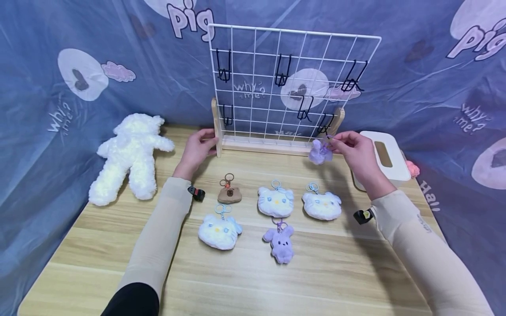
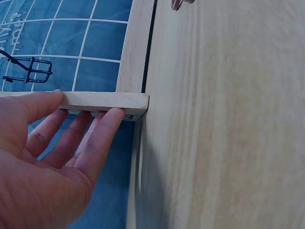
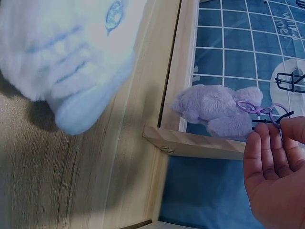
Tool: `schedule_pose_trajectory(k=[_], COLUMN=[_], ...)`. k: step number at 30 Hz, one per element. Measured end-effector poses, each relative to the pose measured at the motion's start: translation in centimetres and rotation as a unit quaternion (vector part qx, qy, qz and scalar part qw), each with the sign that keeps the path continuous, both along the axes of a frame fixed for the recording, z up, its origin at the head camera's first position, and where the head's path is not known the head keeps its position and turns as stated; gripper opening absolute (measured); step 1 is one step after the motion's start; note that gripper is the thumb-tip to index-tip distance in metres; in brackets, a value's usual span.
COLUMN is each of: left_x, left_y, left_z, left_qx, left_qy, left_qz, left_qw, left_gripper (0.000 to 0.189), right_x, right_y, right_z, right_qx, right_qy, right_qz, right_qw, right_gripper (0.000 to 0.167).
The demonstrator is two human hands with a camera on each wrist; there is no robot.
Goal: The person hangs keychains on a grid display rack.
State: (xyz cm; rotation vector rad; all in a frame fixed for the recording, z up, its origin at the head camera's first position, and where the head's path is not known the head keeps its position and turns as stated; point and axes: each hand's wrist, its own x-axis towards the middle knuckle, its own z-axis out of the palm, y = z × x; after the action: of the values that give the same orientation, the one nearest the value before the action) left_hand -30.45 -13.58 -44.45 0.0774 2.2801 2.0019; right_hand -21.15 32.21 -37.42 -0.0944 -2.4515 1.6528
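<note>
My right hand (image 1: 357, 153) pinches the purple ring of a purple plush keychain (image 1: 319, 152) at the lower right black hook (image 1: 325, 124). In the right wrist view the hook's tip appears at the ring (image 3: 279, 116), and the plush (image 3: 214, 109) hangs before the white wire grid (image 1: 272, 87). Whether the ring is fully on the hook, I cannot tell. On the other side, my left hand (image 1: 199, 149) holds the rack's left wooden upright (image 1: 217, 127), thumb on one face and fingertips (image 2: 114, 114) on the other.
On the table (image 1: 221, 285) lie white cat plush keychains (image 1: 276, 202), (image 1: 322, 206), (image 1: 219, 231), a brown plush keychain (image 1: 230, 195) and a purple bunny keychain (image 1: 281, 245). A white teddy bear (image 1: 130, 158) lies left; a white box (image 1: 399, 162) stands right.
</note>
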Motion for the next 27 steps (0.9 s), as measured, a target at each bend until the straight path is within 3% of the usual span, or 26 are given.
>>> schedule_pose_trajectory(k=[8, 27], left_x=[0.1, 0.0], left_y=[0.1, 0.0], left_z=[0.1, 0.1], left_qx=[-0.005, -0.001], left_qy=[0.000, 0.003], left_qz=[-0.002, 0.001], left_qw=[1.0000, 1.0000], left_gripper=[0.047, 0.046], right_x=[-0.7, -1.5], right_y=[-0.1, -1.1], right_z=[-0.3, 0.9], right_qx=[-0.007, 0.083], right_qy=[-0.014, -0.038], right_qz=[-0.010, -0.067], right_qw=[0.9998, 0.9936], right_gripper=[0.021, 0.028])
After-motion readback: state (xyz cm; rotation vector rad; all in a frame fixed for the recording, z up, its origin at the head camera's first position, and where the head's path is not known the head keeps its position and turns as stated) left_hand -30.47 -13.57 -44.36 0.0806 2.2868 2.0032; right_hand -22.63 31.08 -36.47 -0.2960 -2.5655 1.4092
